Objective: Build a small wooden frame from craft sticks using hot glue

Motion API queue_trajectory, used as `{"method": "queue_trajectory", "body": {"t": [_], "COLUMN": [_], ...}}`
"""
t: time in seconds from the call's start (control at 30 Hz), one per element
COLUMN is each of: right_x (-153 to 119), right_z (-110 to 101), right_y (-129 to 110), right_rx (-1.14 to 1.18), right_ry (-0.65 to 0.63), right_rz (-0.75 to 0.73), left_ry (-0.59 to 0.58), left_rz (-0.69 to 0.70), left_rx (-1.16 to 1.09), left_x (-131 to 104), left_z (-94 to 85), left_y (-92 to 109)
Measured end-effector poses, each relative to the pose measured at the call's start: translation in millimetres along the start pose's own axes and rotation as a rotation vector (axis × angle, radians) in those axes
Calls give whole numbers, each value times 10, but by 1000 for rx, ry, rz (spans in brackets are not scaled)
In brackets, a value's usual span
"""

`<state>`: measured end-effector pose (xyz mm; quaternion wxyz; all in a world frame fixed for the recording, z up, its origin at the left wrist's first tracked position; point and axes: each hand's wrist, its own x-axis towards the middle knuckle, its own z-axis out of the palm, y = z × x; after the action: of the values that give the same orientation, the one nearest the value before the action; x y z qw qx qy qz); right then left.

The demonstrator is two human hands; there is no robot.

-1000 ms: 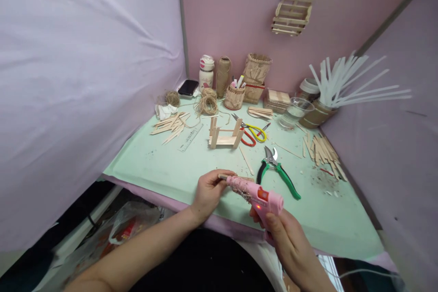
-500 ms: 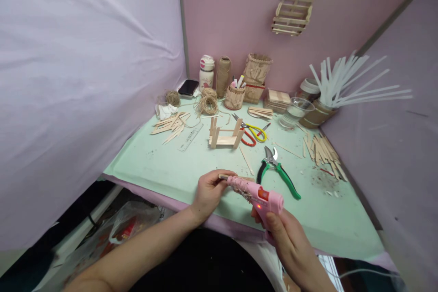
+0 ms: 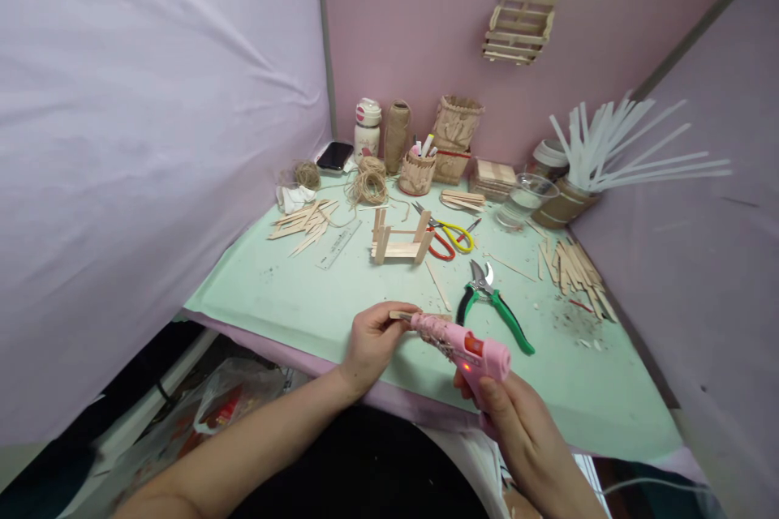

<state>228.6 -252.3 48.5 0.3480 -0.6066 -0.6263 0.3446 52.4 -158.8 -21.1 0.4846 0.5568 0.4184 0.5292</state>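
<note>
Near the table's front edge, my left hand (image 3: 372, 347) pinches a wooden stick (image 3: 439, 316), which lies partly behind the nozzle of a pink glue gun (image 3: 454, 336). My right hand (image 3: 514, 422) is wrapped round the glue gun's handle, and a small orange light glows on its side. The gun's tip points left and sits at the stick, close to my left fingers; whether they touch is hard to tell. Beyond my hands, a small frame of wooden sticks (image 3: 402, 249) stands on the table.
Green-handled pruners (image 3: 512, 323) lie just beyond the gun. Scissors with red and yellow handles (image 3: 456, 237), a ruler (image 3: 339, 245), loose sticks (image 3: 301, 223), twine (image 3: 370, 182) and a clear cup of water (image 3: 522, 204) are farther back. More sticks (image 3: 575, 272) lie right.
The glue gun and my right hand have shifted slightly to the right, so the nozzle has slid along the stick. My left hand has barely moved.
</note>
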Motion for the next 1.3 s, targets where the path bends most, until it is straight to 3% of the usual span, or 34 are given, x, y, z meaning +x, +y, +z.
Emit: {"method": "queue_trajectory", "body": {"t": [0.43, 0.73, 0.87, 1.0, 1.17, 1.3], "right_x": [-40, -137, -117, -84, -152, -211], "right_z": [-47, -114, -375, -731, -890, -859], "right_y": [-42, 188, 351, 675, 1120, 1132], "right_rx": [-16, -8, -228, -676, -1061, -1144], "right_ry": [22, 142, 371, 558, 442, 396], "right_rz": [-18, -66, -62, 108, 373, 340], "left_ry": [2, 24, 42, 113, 196, 206], "left_rz": [62, -79, -200, -292, -406, -436], "left_rx": [48, -33, -154, -317, -536, -598], "left_x": [-14, -12, 15, 85, 183, 224], "left_z": [-2, -2, 9, 17, 9, 3], "left_y": [-19, -40, 30, 96, 179, 229]}}
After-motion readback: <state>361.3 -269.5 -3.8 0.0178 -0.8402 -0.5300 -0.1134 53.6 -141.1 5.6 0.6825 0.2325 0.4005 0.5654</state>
